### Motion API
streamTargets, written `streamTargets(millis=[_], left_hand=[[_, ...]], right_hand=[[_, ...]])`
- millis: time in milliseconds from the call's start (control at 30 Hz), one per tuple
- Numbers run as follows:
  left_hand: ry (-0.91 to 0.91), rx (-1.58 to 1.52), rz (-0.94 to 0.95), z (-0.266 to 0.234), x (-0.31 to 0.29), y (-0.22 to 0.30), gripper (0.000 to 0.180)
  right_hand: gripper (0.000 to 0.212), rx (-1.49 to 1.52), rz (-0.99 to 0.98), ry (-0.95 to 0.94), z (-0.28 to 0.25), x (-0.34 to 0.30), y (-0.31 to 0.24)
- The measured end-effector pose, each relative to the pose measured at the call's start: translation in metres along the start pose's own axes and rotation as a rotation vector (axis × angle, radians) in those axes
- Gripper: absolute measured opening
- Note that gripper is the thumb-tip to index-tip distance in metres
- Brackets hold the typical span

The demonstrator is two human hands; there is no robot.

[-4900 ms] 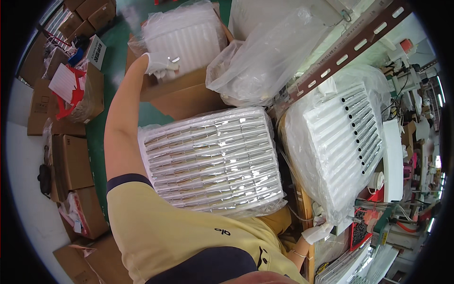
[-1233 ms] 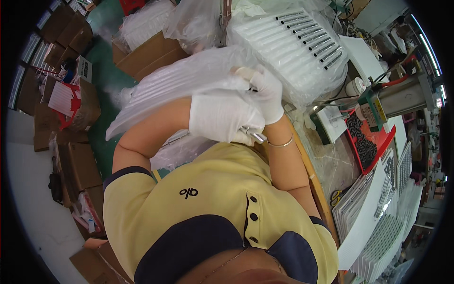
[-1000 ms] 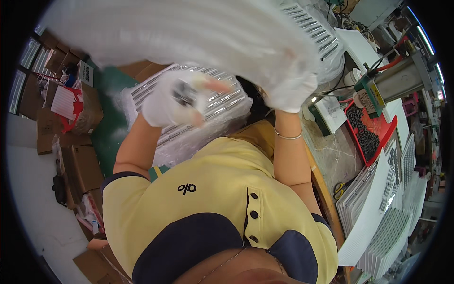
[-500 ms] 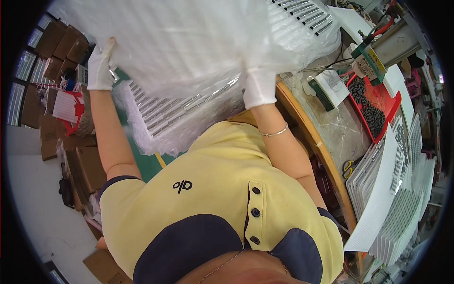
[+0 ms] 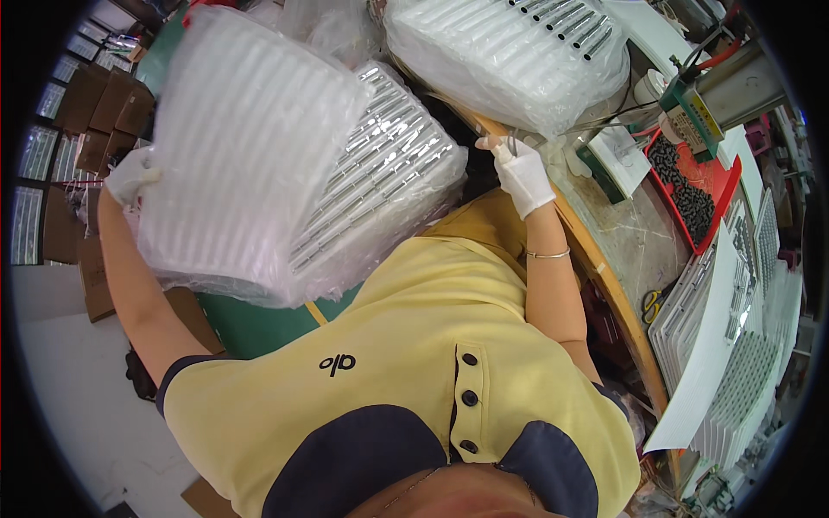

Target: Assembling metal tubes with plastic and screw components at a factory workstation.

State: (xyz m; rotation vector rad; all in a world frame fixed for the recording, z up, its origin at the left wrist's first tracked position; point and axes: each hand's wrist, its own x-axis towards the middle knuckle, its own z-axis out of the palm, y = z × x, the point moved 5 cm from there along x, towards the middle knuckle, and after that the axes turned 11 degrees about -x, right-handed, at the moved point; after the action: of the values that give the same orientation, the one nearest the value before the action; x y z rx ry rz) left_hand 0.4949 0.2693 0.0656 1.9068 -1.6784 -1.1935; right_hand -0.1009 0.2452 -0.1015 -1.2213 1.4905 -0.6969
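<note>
Gloved left hand (image 5: 129,175) grips the edge of a ribbed white tray stack (image 5: 246,147) in clear plastic, raised left, while right hand (image 5: 522,173) pinches thin wire beside another bagged tray stack (image 5: 509,56).

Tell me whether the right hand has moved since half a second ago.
Yes. The right hand has let go of the bagged trays and now rests nearer the bench edge.

Clear plastic-bagged white trays (image 5: 250,147) (ridged) at upper left; brown cartons (image 5: 91,116) beyond.
</note>
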Motion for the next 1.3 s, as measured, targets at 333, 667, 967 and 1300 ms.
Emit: streamTargets(millis=[333,667,967,1300], left_hand=[[-0.259,-0.161,-0.14,0.047,0.114,-0.025,0.026],[-0.204,0.12,-0.167,0.066,0.162,-0.007,0.018],[0.311,0.574,-0.063,0.047,0.182,-0.043,0.028],[0.018,0.243,0.234,0.295,0.157,0.102,0.053]], right_hand=[[0.051,-0.177,-0.26,0.065,0.05,0.069,-0.006],[0.047,-0.553,-0.098,-0.198,0.097,0.107,-0.007],[0.038,-0.815,-0.039,-0.109,0.082,0.104,0.003],[0.039,-0.883,-0.065,-0.028,0.084,0.109,0.0]])
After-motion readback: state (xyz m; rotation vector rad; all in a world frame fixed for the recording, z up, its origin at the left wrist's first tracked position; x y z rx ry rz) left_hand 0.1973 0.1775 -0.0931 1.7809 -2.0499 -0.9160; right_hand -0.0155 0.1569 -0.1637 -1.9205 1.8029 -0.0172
